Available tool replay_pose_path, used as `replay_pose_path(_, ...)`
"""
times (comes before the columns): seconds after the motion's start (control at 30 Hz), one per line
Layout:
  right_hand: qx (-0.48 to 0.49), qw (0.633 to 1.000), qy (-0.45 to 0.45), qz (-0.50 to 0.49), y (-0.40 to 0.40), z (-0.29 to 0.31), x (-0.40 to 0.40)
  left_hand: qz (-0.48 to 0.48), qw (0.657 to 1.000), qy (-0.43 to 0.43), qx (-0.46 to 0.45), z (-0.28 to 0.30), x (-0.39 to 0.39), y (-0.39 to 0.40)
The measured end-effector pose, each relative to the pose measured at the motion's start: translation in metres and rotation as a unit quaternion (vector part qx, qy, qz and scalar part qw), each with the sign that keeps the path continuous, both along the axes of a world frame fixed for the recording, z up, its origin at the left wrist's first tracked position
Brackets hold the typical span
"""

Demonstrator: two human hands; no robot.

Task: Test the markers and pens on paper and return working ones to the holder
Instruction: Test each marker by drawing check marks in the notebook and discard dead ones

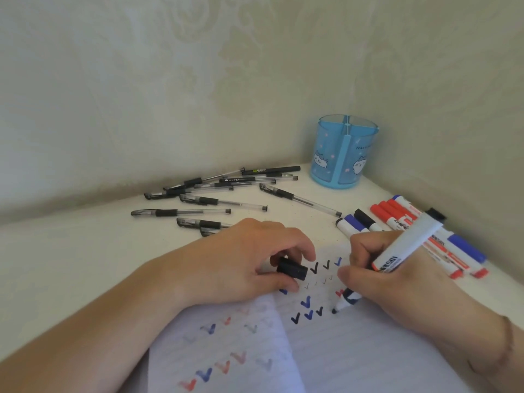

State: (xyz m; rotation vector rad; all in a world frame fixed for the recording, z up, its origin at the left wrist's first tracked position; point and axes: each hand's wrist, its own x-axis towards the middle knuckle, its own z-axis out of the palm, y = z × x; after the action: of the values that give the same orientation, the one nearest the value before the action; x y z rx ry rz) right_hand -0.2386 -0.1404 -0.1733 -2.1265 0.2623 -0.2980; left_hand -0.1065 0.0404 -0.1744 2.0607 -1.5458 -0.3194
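My right hand (397, 282) grips a white marker (405, 245) with a black tip, and the tip touches the paper (340, 350) beside a row of dark check marks. My left hand (249, 259) pinches the marker's black cap (292, 268) just above the paper. The paper carries several black, blue and red check marks. A blue holder (344, 151) with cat pictures stands in the far corner, with nothing visible inside.
Several black gel pens (221, 199) lie scattered on the white table (71, 251) behind my left hand. A row of red, blue and black markers (397, 217) lies to the right, partly under my right hand. Walls close the corner behind the holder.
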Motion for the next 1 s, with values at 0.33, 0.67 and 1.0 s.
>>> replay_pose_path(0.33, 0.112, 0.988, -0.103, -0.025, -0.001, 0.002, -0.001, 0.000, 0.999, -0.006, -0.036, 0.004, -0.002, -0.001)
replay_pose_path(0.67, 0.262, 0.939, -0.184, 0.124, -0.010, 0.004, -0.005, 0.000, 0.992, -0.015, -0.121, 0.002, -0.002, -0.001)
replay_pose_path(1.0, 0.215, 0.951, -0.176, 0.132, -0.004, 0.009, -0.008, -0.012, 0.979, -0.035, -0.202, 0.001, -0.003, -0.003)
